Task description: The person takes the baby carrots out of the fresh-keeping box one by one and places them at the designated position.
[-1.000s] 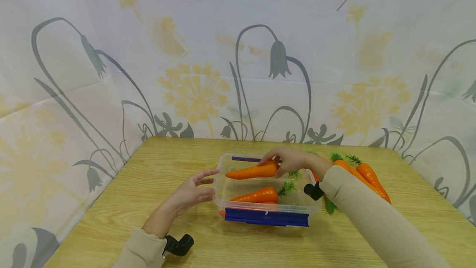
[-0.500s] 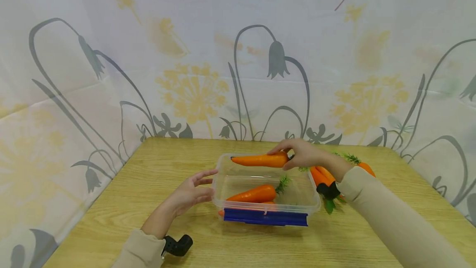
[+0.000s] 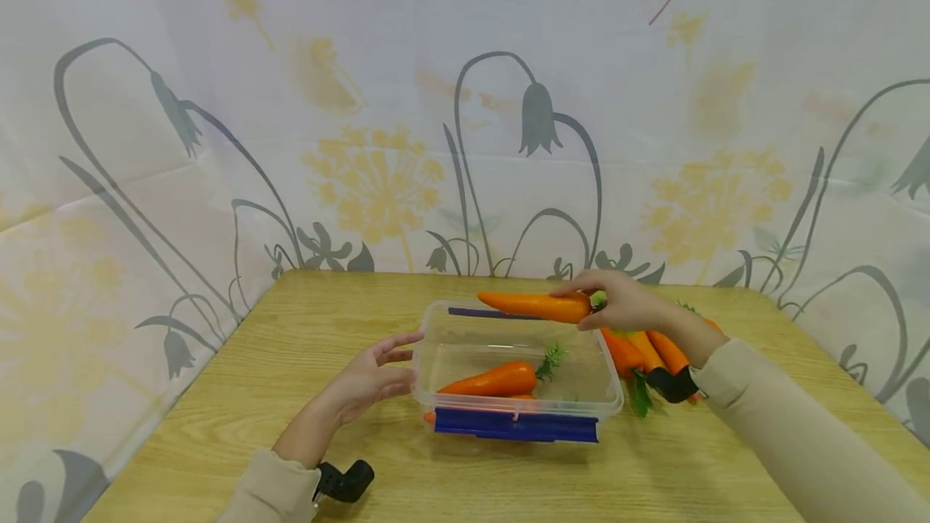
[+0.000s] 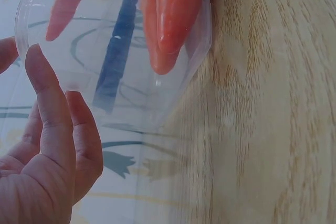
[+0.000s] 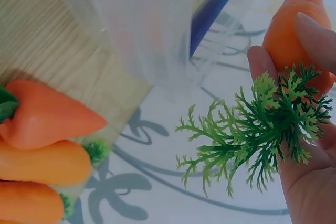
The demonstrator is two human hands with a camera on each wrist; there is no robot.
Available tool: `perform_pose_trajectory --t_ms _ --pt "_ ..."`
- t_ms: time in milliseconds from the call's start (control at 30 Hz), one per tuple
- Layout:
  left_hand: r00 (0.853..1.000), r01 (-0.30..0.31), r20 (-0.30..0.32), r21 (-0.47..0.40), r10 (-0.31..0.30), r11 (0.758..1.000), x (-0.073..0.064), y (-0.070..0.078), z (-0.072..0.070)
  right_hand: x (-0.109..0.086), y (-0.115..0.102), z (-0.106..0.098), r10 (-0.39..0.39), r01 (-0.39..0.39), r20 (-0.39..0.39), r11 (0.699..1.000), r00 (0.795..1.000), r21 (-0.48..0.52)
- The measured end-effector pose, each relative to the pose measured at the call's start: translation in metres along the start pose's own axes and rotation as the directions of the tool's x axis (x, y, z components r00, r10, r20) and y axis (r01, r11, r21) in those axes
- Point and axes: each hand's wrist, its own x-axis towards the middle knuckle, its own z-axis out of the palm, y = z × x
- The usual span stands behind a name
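My right hand [image 3: 630, 302] pinches an orange toy carrot [image 3: 534, 305] near its leafy end. The carrot lies level above the far right part of a clear plastic box [image 3: 519, 407] with blue clips, its tip pointing left. In the right wrist view its green leaves [image 5: 262, 129] spread beside the palm. My left hand [image 3: 372, 379] has its fingers extended, fingertips at the left rim of the box. Inside the box, along the front wall, rests a carrot [image 3: 501, 379], and more orange shows beneath it. Through the box wall, carrots [image 4: 176, 19] appear in the left wrist view.
Right of the box lies a pile of several carrots [image 3: 661, 349], partly hidden by the right forearm. A redder carrot [image 5: 52, 115] sits in that pile in the right wrist view. A flower-printed cloth [image 3: 392, 103] hangs behind the wooden table [image 3: 291, 345].
The right hand has lifted the carrot from within the box up to above its far rim and carried it to the right. The left hand has stayed at the left rim.
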Motion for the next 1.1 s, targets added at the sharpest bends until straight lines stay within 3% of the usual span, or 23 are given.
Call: perform_pose_trajectory --t_ms 267,467,700,1100 --pt "1.0 -0.006 0.008 -0.002 0.006 1.0 0.0 -0.002 0.0 -0.021 0.014 -0.002 0.064 -0.063 -0.042 0.998 0.997 0.027" --pt "1.0 -0.015 0.017 0.006 0.015 1.0 0.001 -0.003 0.0 -0.042 0.026 -0.004 0.16 -0.154 -0.11 0.986 0.981 0.058" --pt "1.0 -0.015 0.009 -0.002 0.015 1.0 0.0 -0.001 0.0 -0.067 0.043 -0.003 0.155 -0.156 -0.196 0.988 0.968 0.01" --pt "1.0 -0.01 0.004 -0.013 0.01 1.0 -0.001 -0.002 -0.001 -0.11 0.06 -0.006 0.319 -0.33 -0.288 0.944 0.903 0.009"
